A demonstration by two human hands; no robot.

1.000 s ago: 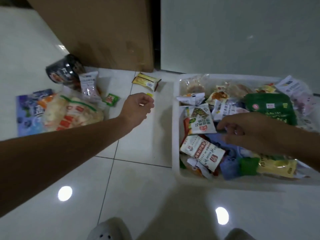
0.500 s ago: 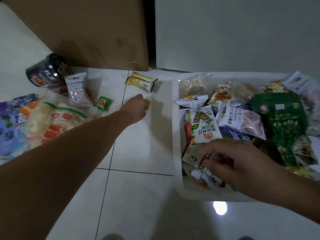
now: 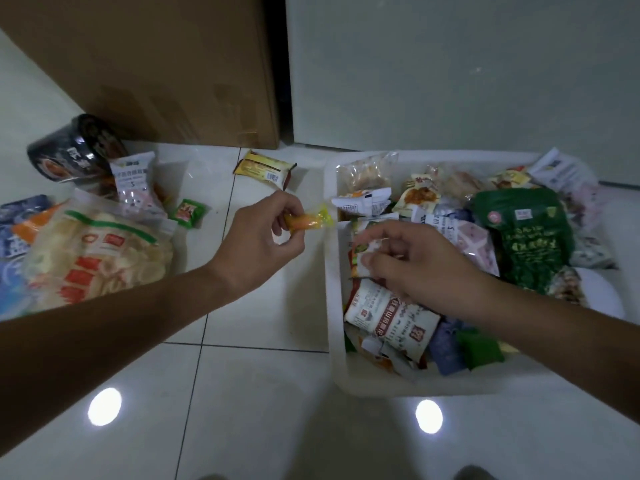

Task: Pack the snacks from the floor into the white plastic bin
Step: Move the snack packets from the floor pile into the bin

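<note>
My left hand [image 3: 263, 237] pinches yellow candy [image 3: 310, 220], white plastic bin [image 3: 334, 306] at its 3 o'clock; thin pinch may drop it short. Right hand [image 3: 412, 268] half-curled over packets [image 3: 391, 317], hold unclear.

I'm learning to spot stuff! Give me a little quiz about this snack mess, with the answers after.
1. True or false: the left hand pinches a small orange candy.
2. Which hand is over the bin?
3. Where is the black tub? A) on the floor B) in the bin C) in a hand

Key: 1 true; 2 the right hand; 3 A.
</note>
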